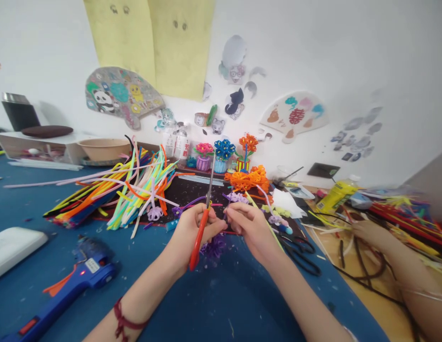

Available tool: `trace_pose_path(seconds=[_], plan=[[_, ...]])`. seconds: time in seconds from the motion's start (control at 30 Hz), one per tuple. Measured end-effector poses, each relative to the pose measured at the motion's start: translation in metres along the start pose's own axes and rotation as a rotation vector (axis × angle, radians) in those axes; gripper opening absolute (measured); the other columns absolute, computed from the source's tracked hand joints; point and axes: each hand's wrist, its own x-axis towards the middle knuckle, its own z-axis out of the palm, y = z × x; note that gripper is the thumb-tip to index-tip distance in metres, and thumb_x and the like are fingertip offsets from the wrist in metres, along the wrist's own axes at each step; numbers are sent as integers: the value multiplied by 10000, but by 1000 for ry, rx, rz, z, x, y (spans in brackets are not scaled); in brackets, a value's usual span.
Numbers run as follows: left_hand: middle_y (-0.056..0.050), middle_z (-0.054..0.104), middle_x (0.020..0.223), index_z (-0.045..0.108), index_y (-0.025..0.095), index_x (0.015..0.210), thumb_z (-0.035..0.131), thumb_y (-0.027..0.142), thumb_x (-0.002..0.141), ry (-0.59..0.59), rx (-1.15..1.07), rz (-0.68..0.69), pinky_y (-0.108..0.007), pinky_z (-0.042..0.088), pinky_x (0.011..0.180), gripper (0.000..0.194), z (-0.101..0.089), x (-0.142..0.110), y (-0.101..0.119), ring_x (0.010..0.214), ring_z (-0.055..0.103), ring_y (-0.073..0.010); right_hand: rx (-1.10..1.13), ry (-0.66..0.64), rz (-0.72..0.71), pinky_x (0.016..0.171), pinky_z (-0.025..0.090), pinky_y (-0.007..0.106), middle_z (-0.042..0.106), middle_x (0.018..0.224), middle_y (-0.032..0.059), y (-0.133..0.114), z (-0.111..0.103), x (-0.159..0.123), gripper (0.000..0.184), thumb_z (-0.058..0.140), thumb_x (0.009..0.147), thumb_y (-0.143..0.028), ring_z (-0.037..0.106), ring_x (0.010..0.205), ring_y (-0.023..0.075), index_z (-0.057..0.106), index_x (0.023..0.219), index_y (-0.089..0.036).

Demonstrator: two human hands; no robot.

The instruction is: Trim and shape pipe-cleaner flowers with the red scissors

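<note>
— In the head view, what's the left hand point(187, 232) doing?
— Its fingers curl around red-handled scissors point(198, 242), blades pointing far; whether its fingertips pinch anything, I can't tell.
— And the right hand point(252, 227)?
— Thumb and forefinger pinch a thin purple strip point(226, 209). A purple flower point(214, 245) shows just nearer than both hands.
— Near left?
— A blue glue gun point(94, 273).

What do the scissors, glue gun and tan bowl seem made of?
Scissors in the left hand: grey, shiny blade, likely steel; smooth orange-red handle, probably plastic.
Blue glue gun: apparently hard plastic, from its moulded body.
Tan bowl: perhaps plastic; its smooth, matte surface leaves it open.
</note>
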Motion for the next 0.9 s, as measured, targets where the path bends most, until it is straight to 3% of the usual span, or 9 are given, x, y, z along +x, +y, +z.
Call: trace_pose_path(seconds=[0.1,0.23,0.47,0.73,0.9], plan=[[98,467,508,462,183,683,760,314,609,0,-24,3,-177,270,456,334,-2,1,-1,456,385,-42,-64,-58,-19,452,291,212,569,603,-22,0,-1,-1,225,691,758,-383,375,456,55,706,795,-162],[100,467,494,471,182,673,767,330,596,-11,-20,-6,-178,257,442,340,-3,1,0,437,375,-40,-143,-71,-24,461,354,207,581,568,-19,0,1,-3,212,737,705,-378,458,493,85,702,720,-169],[95,475,489,489,181,685,764,335,597,-11,60,-46,-182,282,423,327,-2,1,4,425,378,-45,-70,107,-119,441,319,195,569,536,-32,2,-7,3,204,768,676,-357,413,455,65,689,676,-169],[61,581,572,509,180,718,769,365,585,24,67,-4,-169,278,394,346,-11,8,-7,413,393,-36,-76,79,-145,445,325,216,610,604,-7,3,-10,5,210,712,742,-371,425,443,63,712,748,-160],[44,585,594,513,179,720,771,379,578,-19,110,-7,-171,268,391,356,-13,8,-7,419,398,-40,19,208,-210,444,332,209,595,586,-28,1,-15,8,176,749,708,-326,433,432,53,689,733,-163]])
